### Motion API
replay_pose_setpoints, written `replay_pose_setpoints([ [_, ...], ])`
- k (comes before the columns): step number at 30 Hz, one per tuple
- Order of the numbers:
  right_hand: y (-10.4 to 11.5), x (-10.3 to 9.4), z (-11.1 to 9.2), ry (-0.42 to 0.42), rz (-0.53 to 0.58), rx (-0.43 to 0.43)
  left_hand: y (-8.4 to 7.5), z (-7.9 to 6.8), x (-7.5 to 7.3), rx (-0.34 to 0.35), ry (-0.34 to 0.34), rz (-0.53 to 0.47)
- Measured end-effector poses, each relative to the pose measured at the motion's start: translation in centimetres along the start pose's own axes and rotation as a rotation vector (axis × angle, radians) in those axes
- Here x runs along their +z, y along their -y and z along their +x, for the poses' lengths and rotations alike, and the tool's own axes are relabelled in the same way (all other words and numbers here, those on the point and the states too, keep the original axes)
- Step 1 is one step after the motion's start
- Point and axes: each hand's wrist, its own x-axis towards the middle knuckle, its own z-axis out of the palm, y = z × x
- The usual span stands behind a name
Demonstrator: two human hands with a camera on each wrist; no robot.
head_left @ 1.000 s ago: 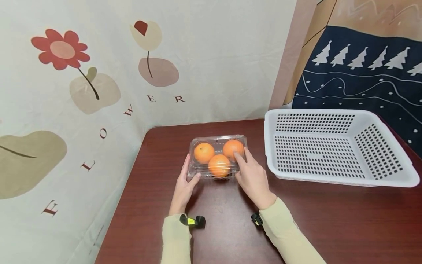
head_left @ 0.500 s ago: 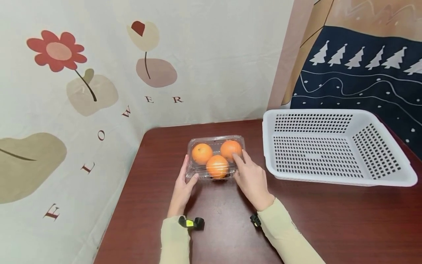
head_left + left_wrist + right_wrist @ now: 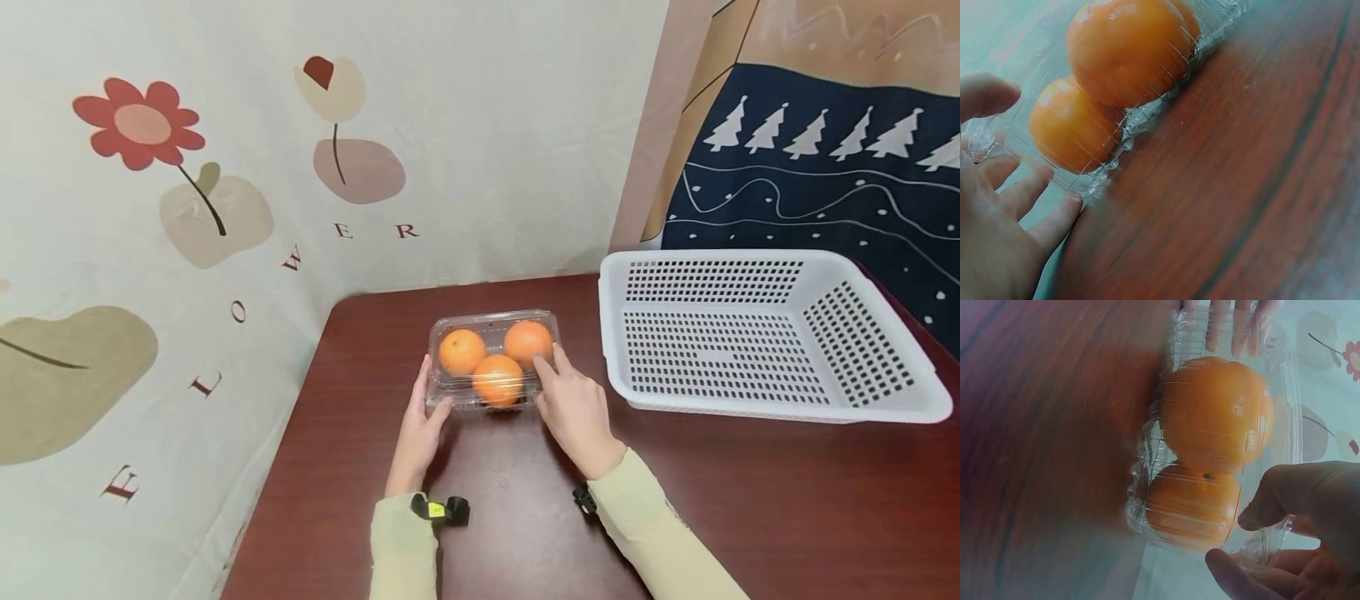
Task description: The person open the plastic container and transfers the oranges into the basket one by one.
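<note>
A clear plastic clamshell box (image 3: 491, 320) sits on the table, its lid down over three oranges (image 3: 462, 352). My left hand (image 3: 414, 437) holds the box's left end, fingers along the side and thumb at the front corner. In the left wrist view its fingertips (image 3: 1063, 215) touch the clear wall. My right hand (image 3: 581, 417) grips the right end, with the index finger over the lid near the right orange (image 3: 528, 340). Seen from the right wrist, thumb and fingers pinch the box's rim (image 3: 1263, 547), and the left hand's fingers (image 3: 1216, 328) show at the opposite end.
A white perforated plastic basket (image 3: 720, 354) stands to the right of the box, with nothing in it. The dark red wooden table (image 3: 502, 517) meets a flower-printed curtain (image 3: 487, 192) at the back and left. Black camera straps (image 3: 442, 510) circle both wrists.
Both hands stay at the ends of the box, which keeps its place on the table. Only the head view shifts slightly.
</note>
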Motion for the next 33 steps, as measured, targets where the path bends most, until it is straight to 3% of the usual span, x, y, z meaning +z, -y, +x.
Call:
replay_pose_setpoints([
  [4,0.2,-0.2,0.2,0.038,-0.024,-0.001,-0.3,-0.1,0.0,-0.01,0.003,-0.001],
  [8,0.3,-0.6,0.5,0.047,-0.048,-0.031,-1.6,-0.4,0.1,-0.032,-0.012,-0.014],
  [18,0.6,-0.9,0.7,0.083,-0.136,-0.084,-1.6,-0.5,0.1,-0.061,-0.017,-0.043],
  [33,0.7,-1.6,1.2,0.045,-0.178,-0.138,-1.6,-0.5,0.0,-0.04,-0.025,-0.041],
])
